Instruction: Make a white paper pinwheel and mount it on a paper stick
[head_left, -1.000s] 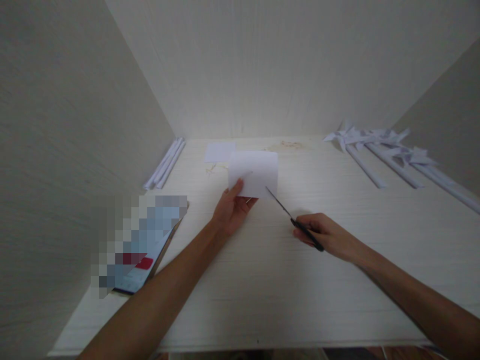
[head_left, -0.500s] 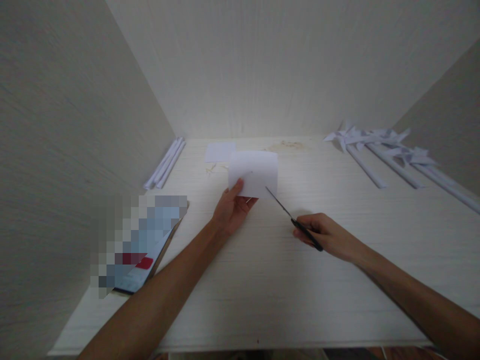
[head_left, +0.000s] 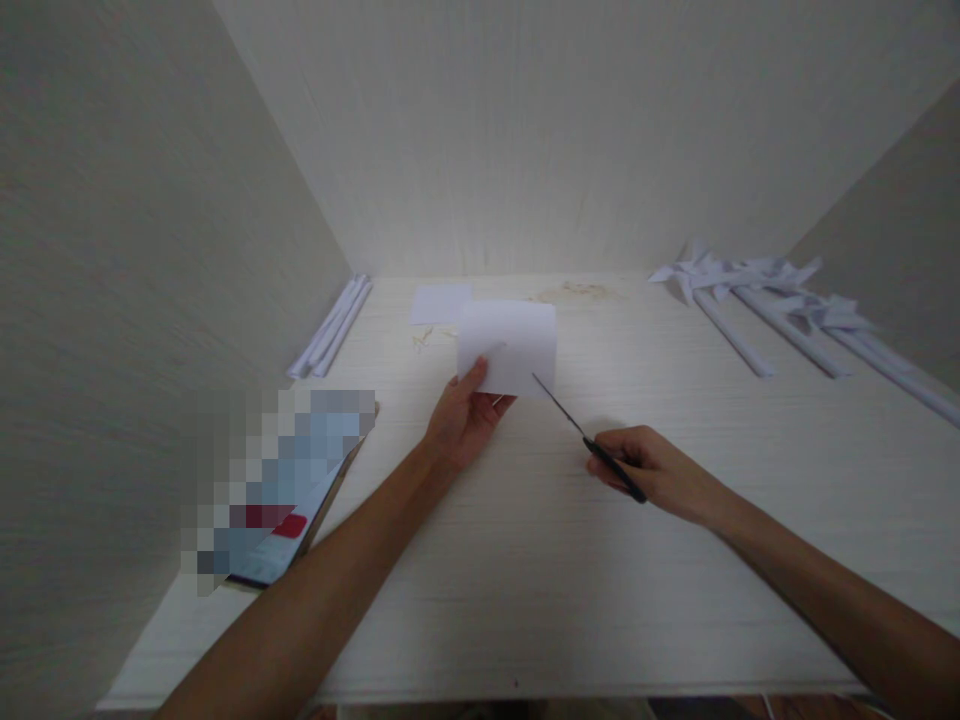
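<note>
No writing, label or number can be read anywhere; the booklet [head_left: 285, 480] beside the left hand [head_left: 463, 425] is blurred.

A small white paper square [head_left: 440, 302], rolled white paper sticks [head_left: 331, 327] and white folded-paper pinwheels [head_left: 757, 290] lie on the pale wooden tabletop [head_left: 525, 560].

Paper sheet [head_left: 507, 345] left of scissors [head_left: 581, 432], on table [head_left: 525, 560].

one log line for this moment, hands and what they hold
left hand: holds paper by its near edge | right hand: holds scissors | blade tip at paper's near edge | table
</note>
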